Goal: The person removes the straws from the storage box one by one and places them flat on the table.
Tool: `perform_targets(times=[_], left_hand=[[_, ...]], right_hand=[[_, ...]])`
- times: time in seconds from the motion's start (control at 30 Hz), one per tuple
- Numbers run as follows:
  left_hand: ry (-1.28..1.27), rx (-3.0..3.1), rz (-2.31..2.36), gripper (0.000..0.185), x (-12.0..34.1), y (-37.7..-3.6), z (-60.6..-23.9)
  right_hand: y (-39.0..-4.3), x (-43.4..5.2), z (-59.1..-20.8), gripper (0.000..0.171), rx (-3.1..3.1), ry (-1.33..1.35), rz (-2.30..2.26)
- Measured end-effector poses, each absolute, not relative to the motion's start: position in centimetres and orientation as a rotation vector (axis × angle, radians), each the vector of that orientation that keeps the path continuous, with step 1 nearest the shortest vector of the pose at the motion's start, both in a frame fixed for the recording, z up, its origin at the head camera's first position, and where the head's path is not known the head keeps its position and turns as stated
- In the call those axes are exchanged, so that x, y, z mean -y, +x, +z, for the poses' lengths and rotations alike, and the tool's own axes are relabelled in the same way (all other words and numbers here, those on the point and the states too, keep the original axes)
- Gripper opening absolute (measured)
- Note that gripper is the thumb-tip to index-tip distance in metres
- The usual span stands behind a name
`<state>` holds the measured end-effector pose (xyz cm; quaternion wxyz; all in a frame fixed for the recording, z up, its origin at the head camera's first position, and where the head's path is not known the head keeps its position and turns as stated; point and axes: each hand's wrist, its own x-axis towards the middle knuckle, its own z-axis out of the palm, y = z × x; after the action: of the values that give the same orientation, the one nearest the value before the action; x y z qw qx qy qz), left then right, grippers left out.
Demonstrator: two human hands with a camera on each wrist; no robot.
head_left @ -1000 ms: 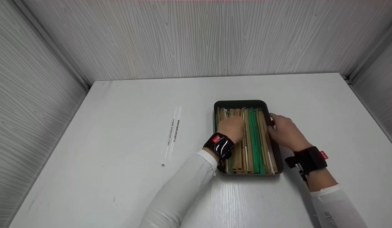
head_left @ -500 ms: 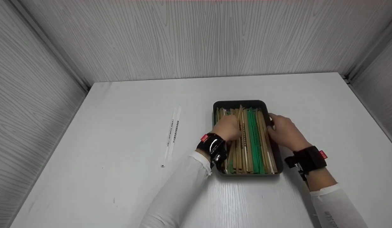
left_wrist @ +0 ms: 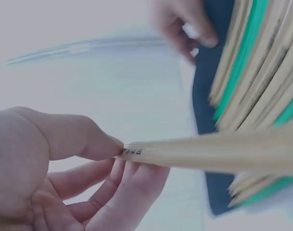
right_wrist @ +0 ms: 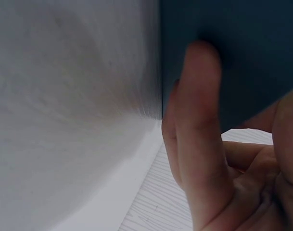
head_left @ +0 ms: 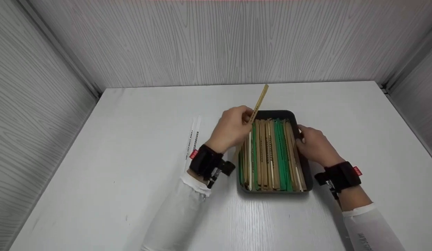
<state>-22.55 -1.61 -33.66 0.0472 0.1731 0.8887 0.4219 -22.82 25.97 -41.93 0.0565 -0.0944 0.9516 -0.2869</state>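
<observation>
I am pinching one brown wrapped straw [head_left: 259,101] in my left hand [head_left: 233,128], lifting it clear; my right hand [head_left: 312,143] is gripping the tray [head_left: 308,176], with many straws left inside.

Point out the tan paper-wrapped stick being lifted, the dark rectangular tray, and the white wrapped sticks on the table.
tan paper-wrapped stick [head_left: 260,98], head view, mid-shaft.
dark rectangular tray [head_left: 272,113], head view, far rim.
white wrapped sticks [head_left: 191,146], head view, printed middle.
</observation>
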Motion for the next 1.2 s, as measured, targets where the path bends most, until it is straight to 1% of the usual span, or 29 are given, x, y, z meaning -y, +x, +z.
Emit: perform_targets(times=[0.13,0.27,0.43,0.57,0.7,0.87,1.03,1.2], left_hand=[[0.486,-2.818,1.277,0.035,5.1,-22.5,-32.5],[0.393,-2.985,1.184,0.035,9.2,-22.8,-32.7],[0.178,-3.128,1.008,0.033,13.6,-23.6,-34.7],[0.019,-3.111,0.887,0.033,15.7,-24.1,-36.9],[-0.062,-3.056,0.819,0.034,17.0,-24.5,-39.0],[-0.086,-3.032,0.769,0.032,17.3,-24.8,-40.8],[-0.055,-2.995,0.788,0.031,16.9,-24.8,-41.7],[-0.027,-2.953,0.827,0.031,16.5,-24.6,-41.9]], right_hand=[[-22.9,-26.1,-41.8,0.051,-2.89,-0.289,-0.864],[-22.8,-26.4,-41.8,0.051,-2.885,-0.283,-0.871],[-22.8,-26.6,-41.8,0.052,-2.888,-0.291,-0.863],[-22.8,-26.6,-41.8,0.053,-2.899,-0.29,-0.835],[-22.9,-26.4,-41.9,0.053,-2.888,-0.282,-0.852],[-22.8,-26.3,-42.0,0.052,-2.884,-0.289,-0.874],[-22.9,-26.3,-41.9,0.052,-2.891,-0.283,-0.868],[-22.9,-26.5,-41.9,0.053,-2.889,-0.273,-0.859]])
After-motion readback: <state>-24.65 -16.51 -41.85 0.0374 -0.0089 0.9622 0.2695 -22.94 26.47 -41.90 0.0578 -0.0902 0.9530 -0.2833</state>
